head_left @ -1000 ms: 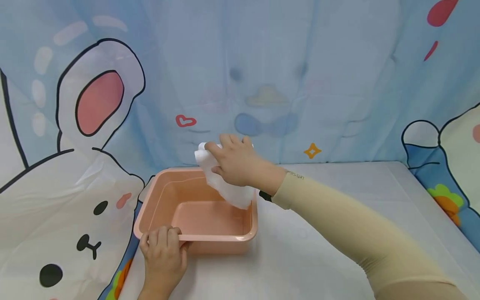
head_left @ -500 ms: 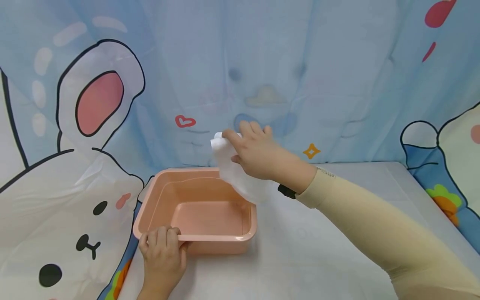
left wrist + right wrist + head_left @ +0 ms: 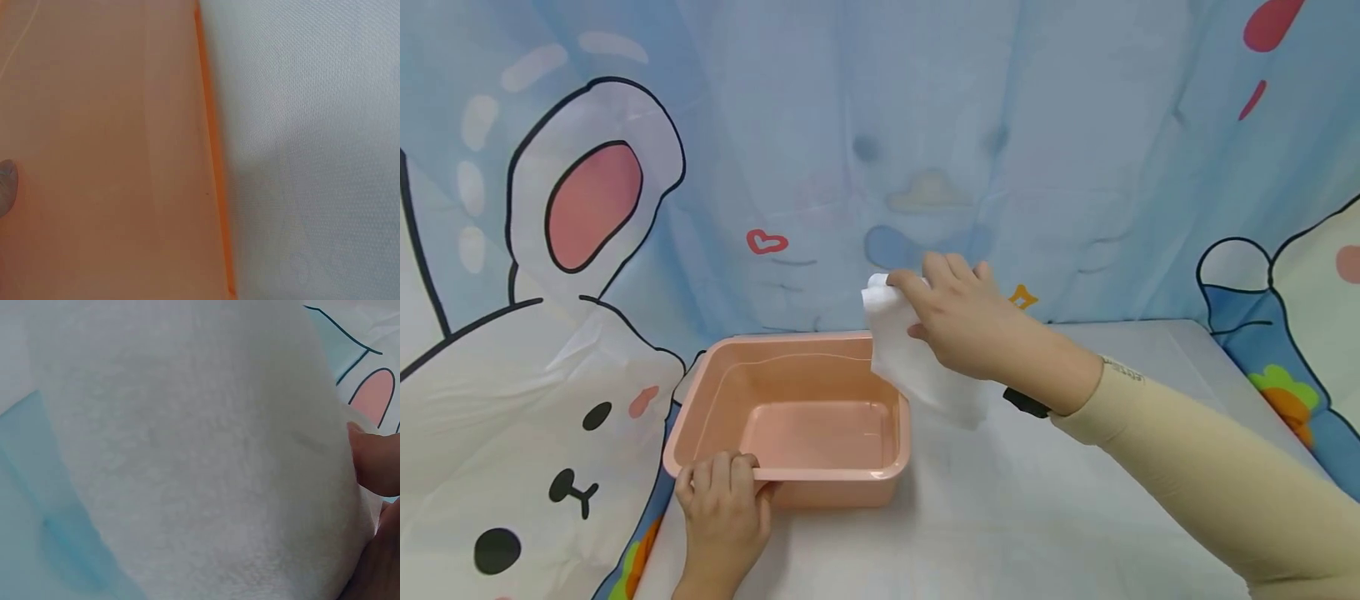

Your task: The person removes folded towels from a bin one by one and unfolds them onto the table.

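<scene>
A pink plastic basin (image 3: 820, 437) stands on the table in the head view, with nothing inside it. My left hand (image 3: 722, 508) grips its near rim at the front left corner, fingers over the top. In the left wrist view the tip of the thumb (image 3: 6, 186) lies against the basin's outer wall (image 3: 112, 156). My right hand (image 3: 958, 321) pinches the top of a white, soft-looking sheet like a paper towel (image 3: 906, 350), which hangs down past the basin's right rim. Up close in the right wrist view, the sheet (image 3: 187, 456) fills most of the picture.
The table under a white cover (image 3: 1037, 500) stretches to the right of the basin. Behind it hangs a blue curtain (image 3: 1075, 167) printed with cartoon figures. A large printed rabbit (image 3: 550, 400) covers the cloth on the left. A black band (image 3: 1026, 403) sits at the right wrist.
My right hand has carried the white sheet rightward, from over the basin to its right rim and beyond. The left hand keeps its grip on the rim, and the basin stays in place.
</scene>
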Demonstrator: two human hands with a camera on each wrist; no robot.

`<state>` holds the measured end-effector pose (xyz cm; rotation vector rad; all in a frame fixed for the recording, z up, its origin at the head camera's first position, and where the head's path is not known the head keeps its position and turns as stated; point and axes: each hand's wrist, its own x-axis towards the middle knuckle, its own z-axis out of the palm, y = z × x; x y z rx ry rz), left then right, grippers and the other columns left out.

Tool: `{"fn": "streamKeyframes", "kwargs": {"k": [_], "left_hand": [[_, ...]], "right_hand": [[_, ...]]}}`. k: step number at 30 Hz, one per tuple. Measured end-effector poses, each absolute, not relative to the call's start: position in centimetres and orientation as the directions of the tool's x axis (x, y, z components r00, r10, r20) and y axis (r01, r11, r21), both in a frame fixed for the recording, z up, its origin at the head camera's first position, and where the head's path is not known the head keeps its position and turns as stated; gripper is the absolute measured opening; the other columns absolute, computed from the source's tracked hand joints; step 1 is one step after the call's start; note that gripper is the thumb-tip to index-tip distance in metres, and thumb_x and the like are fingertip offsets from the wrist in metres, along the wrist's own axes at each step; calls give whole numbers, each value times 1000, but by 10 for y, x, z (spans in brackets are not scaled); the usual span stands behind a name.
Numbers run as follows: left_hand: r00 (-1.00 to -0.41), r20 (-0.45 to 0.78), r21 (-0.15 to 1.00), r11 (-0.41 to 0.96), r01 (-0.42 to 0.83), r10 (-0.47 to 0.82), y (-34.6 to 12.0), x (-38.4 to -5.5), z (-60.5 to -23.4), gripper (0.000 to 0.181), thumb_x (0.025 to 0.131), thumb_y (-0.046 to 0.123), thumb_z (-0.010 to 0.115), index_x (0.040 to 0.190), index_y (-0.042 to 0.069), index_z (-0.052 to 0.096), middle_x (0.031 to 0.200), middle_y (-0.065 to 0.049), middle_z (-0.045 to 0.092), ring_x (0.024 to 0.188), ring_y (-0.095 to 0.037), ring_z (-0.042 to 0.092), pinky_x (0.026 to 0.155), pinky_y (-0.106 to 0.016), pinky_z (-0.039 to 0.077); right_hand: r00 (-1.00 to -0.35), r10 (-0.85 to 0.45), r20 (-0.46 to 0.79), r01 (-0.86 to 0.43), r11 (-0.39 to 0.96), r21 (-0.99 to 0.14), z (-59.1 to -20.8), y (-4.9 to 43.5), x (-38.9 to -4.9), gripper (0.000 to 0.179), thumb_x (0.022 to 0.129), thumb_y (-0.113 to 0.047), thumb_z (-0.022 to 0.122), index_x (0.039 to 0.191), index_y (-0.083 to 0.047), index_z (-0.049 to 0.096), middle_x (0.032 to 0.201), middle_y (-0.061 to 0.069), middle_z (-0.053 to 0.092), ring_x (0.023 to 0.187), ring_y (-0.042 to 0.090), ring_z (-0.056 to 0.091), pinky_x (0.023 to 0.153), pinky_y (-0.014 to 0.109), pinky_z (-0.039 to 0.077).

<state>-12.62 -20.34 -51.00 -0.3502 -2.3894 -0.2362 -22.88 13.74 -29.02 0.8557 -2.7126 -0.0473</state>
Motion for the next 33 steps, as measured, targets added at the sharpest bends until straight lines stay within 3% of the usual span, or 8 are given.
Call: {"fn": "streamKeyframes", "kwargs": {"k": [11,19,29,33], "left_hand": [[-703,687,88,939,333,185,-200,-126,-507,51,72,16,99,99,2,58,94,-16,58,95,-38,49,95,-63,28],[-732,659,83,950,301,174,-199,-124,-508,50,74,18,98,98,3,56,93,-15,56,95,-38,48,96,-63,28],[-728,662,81,948,307,179,-200,-126,-510,50,74,20,98,99,4,57,93,-15,57,94,-37,49,97,-63,28],[-727,664,82,950,300,173,-201,-125,-509,49,75,21,97,98,4,57,93,-15,58,94,-38,50,96,-64,29]], "right_hand": [[-787,-539,299,-524,841,138,-301,170,-202,63,97,-26,81,149,-10,50,97,8,43,85,27,37,68,38,23],[-757,-562,334,-542,825,160,-308,185,-188,60,94,-22,83,144,-7,53,96,8,44,87,28,38,75,41,29],[-721,-601,346,-552,799,237,-335,196,-169,62,88,-25,89,138,-8,57,89,5,42,77,22,35,65,34,21],[-714,-612,341,-559,791,250,-351,195,-161,63,86,-26,91,137,-9,58,90,4,44,76,21,33,67,33,22]]}}
